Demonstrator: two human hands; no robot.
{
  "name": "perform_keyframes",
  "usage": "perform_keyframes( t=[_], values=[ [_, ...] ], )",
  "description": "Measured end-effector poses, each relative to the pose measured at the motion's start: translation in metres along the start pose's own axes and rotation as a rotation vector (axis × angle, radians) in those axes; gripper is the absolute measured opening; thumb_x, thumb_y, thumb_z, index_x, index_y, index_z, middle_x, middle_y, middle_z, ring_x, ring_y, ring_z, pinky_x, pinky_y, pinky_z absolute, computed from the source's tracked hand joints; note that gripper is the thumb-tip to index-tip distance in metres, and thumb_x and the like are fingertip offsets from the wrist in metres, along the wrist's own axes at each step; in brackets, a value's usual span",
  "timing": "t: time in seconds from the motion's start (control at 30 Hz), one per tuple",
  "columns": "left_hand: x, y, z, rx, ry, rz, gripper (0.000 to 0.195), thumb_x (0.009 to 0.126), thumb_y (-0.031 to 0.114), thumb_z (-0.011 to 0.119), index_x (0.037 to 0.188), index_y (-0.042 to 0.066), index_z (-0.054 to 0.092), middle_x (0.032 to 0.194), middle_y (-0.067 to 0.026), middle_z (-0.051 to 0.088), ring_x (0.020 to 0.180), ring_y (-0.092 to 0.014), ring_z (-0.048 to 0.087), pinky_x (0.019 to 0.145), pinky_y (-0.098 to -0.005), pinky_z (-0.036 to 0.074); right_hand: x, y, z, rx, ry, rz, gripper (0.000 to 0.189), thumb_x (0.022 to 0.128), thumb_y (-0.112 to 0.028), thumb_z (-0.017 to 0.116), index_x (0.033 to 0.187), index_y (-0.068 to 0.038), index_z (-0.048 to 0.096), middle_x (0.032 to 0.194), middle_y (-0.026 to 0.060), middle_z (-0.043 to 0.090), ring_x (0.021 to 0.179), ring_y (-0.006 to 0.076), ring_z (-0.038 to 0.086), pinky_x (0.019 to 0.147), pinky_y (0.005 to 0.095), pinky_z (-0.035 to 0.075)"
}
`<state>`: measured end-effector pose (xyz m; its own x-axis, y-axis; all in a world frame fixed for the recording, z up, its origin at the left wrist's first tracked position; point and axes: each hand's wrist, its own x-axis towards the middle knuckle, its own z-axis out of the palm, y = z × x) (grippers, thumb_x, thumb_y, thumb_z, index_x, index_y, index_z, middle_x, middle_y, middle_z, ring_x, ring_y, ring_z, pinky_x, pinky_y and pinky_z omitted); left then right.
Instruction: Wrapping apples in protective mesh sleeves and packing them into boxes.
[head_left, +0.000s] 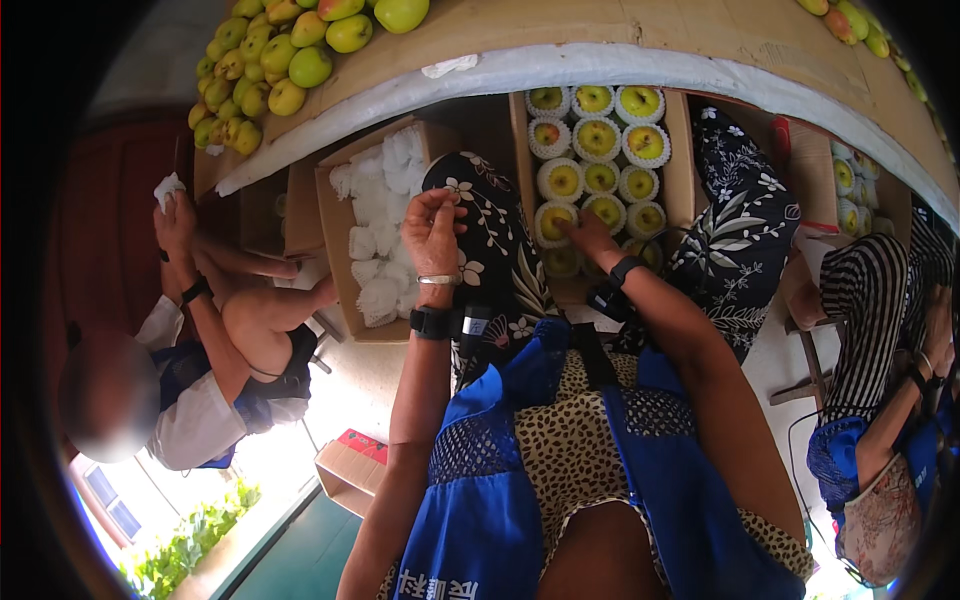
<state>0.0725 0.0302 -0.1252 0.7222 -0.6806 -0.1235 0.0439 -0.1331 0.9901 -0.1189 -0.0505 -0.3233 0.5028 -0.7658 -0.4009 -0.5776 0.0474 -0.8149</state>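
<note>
My right hand (590, 234) reaches into an open cardboard box (679, 150) between my knees, its fingers on an apple (556, 219) in a white foam net. Rows of yellow-green apples, each in such a net, fill this box, some with a red blush. My left hand (433, 234) is raised over my left thigh, fingers curled, with nothing visible in them. Beside it stands a second cardboard box (334, 247) holding a heap of loose white foam nets (377, 225).
Above the boxes runs a cardboard-covered table edge (555, 64) with a pile of unwrapped apples (277, 56). A person (217, 360) sits at left holding something white; another person (870, 420) sits at right near a box of netted apples (847, 187). A smaller carton (349, 469) stands behind.
</note>
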Motion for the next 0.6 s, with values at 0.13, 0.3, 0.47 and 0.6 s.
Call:
perform_keyframes(
  t=[0.13, 0.3, 0.47, 0.6],
  values=[
    [0.001, -0.001, 0.0, -0.015, 0.0, 0.015, 0.008, 0.085, 0.003, 0.053, 0.093, 0.003, 0.055, 0.086, -0.0046, 0.061, 0.067, -0.01, 0.059, 0.052, -0.019, 0.046, 0.0, -0.001, -0.001, 0.156, -0.097, 0.124, 0.065, 0.076, -0.045, 0.063, 0.114, 0.005, 0.051, 0.105, 0.0212, 0.058, 0.095, 0.0309, 0.058, 0.084, 0.0368, 0.043],
    [0.0, 0.001, -0.003, 0.004, 0.009, -0.003, 0.008, 0.085, 0.003, 0.053, 0.092, 0.003, 0.055, 0.086, -0.0044, 0.061, 0.067, -0.01, 0.059, 0.051, -0.0188, 0.046, -0.006, -0.014, -0.002, 0.131, -0.063, 0.057, 0.063, 0.076, -0.044, 0.063, 0.115, 0.005, 0.05, 0.102, 0.0212, 0.058, 0.091, 0.0321, 0.057, 0.083, 0.0373, 0.043],
    [-0.001, 0.0, -0.003, 0.007, 0.008, 0.003, 0.007, 0.085, 0.003, 0.053, 0.092, 0.003, 0.055, 0.085, -0.0044, 0.061, 0.067, -0.01, 0.059, 0.051, -0.0191, 0.046, -0.007, -0.012, -0.003, -0.002, -0.004, 0.012, 0.074, 0.074, -0.043, 0.066, 0.123, 0.006, 0.041, 0.117, 0.0251, 0.05, 0.11, 0.034, 0.05, 0.092, 0.0372, 0.039],
    [-0.001, 0.002, 0.004, 0.117, -0.014, 0.026, 0.01, 0.084, 0.005, 0.055, 0.094, 0.005, 0.057, 0.089, -0.0032, 0.062, 0.069, -0.008, 0.058, 0.054, -0.0177, 0.045, -0.007, -0.013, -0.005, 0.03, 0.02, -0.039, 0.081, 0.072, -0.04, 0.07, 0.127, 0.006, 0.034, 0.121, 0.0254, 0.047, 0.115, 0.0344, 0.046, 0.094, 0.0371, 0.038]
  ],
)
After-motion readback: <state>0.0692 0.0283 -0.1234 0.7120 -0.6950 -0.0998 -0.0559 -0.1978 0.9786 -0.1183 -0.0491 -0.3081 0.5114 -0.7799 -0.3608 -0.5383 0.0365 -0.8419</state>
